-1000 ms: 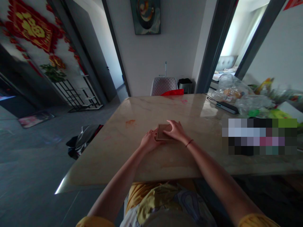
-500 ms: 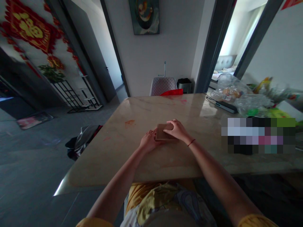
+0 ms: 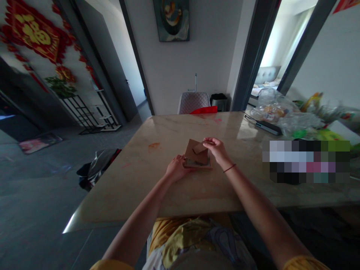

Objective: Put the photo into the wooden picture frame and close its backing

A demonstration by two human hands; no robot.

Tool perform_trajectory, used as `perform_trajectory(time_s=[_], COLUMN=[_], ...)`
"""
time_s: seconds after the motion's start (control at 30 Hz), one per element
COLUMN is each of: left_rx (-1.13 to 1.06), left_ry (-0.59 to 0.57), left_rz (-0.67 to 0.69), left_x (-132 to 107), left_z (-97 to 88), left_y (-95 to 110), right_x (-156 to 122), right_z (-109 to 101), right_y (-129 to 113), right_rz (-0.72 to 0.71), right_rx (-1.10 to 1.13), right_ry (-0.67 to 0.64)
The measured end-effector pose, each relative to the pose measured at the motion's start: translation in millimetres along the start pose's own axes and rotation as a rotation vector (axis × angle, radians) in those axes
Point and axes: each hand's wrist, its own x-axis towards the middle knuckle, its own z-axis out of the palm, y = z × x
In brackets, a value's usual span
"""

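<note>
Head view. The left hand (image 3: 177,168) is curled, its fingers (image 3: 180,159) gripping the near-left edge of a small rectangular picture frame (image 3: 197,164). The frame lies flat on a marble-topped table (image 3: 135,183), its brown cardboard backing (image 3: 192,150) tilted up from it, with a small brown tab (image 3: 200,148) on the backing. The right hand (image 3: 217,149) is raised and half closed, its fingertips (image 3: 205,140) at the tab; whether they grip it cannot be told. A thin cord (image 3: 229,168) circles the right wrist. Plastic bags (image 3: 274,107) and a dark flat device (image 3: 267,127) lie toward the table's far right corner.
</note>
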Motion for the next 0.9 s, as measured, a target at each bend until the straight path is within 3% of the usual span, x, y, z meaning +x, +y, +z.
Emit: perform_trajectory(time_s=[0.17,0.4,0.63,0.9], left_rx=[-0.272,-0.733,-0.571,-0.419], left_ry=[0.127,0.193,0.506,0.568], left_rz=[-0.011,-0.039,-0.111,-0.085], left_x=[7,11,8,9], left_z=[3.5,-4.0,-12.0,-18.9], left_y=[-1,5,2,-5], right_x=[6,-1,-6,-8], right_z=[-3,4,11,4], right_y=[3,3,2,-4], right_rz=[0.081,0.101,0.069,0.113], right_rx=[0.206,0.241,0.089,0.095], right_ry=[0.134,-0.001,-0.056,-0.087])
